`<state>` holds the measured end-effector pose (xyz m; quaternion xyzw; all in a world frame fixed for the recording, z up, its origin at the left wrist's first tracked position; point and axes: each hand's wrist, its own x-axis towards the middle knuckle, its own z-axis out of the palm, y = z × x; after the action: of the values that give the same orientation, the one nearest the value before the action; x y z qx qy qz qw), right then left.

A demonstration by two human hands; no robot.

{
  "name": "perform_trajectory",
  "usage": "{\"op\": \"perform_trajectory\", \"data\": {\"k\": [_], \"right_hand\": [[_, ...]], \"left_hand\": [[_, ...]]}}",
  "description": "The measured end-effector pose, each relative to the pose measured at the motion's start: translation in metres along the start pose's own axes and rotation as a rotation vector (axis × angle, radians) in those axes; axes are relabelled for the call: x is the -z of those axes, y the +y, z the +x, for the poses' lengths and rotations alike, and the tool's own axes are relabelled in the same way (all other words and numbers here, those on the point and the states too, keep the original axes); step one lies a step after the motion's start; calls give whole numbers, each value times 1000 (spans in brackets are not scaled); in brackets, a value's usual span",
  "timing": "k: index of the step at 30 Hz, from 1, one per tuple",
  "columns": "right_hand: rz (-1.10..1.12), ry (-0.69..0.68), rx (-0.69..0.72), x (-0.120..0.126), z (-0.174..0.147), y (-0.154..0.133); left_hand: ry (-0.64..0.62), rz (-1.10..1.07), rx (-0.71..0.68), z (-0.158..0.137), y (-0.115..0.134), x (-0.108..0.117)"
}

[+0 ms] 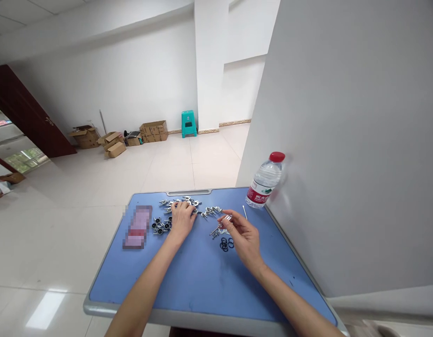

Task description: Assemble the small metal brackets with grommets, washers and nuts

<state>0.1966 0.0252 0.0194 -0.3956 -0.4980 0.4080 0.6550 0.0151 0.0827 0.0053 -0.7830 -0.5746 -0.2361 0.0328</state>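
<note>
My left hand [183, 217] reaches palm down over a cluster of small fork-shaped metal parts [187, 200] at the back of the blue table. Its fingers are apart and bent toward them; the fingertips are partly hidden. Between the thumb and fingers of my right hand [245, 238] is a small shiny metal part [228, 218]. Below that hand lie black rings [223, 244] and tiny metal pieces [215, 234]. More fork-shaped parts [209, 212] form a row between the hands. Round black-and-metal parts [160, 226] sit beside my left wrist.
A blurred purple-red item [137, 227] lies on the left of the blue table [195, 285]. A red-capped water bottle [264, 182] stands at the back right by the grey wall, near a thin white stick [245, 212]. Cardboard boxes [153, 131] and a teal stool [188, 124] stand beyond.
</note>
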Motion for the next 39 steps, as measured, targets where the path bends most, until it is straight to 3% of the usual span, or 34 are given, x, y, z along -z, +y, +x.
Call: {"op": "perform_trajectory", "data": {"k": [6,10,15,22,29,33,36,39], "right_hand": [[-21,-3,-22,2,0,2],[-15,20,-23,3,2,2],[-17,14,-21,3,2,-1],[-140,-16,23,4,-1,1],[-145,-40,21,6,0,4],[-147,-48,17,8,1,3],[-172,-64,4,9,2,2],[-202,-88,-20,12,4,1]], "left_hand": [[32,-29,51,0,0,10],[48,-73,108,-17,-20,47],[13,-71,210,-61,-57,86],[-89,-14,228,-95,-64,74],[-141,-27,242,-110,-34,66],[-141,-203,275,-114,-18,72],[-111,-247,170,-108,-20,80],[-211,-228,80,-102,-29,83]]}}
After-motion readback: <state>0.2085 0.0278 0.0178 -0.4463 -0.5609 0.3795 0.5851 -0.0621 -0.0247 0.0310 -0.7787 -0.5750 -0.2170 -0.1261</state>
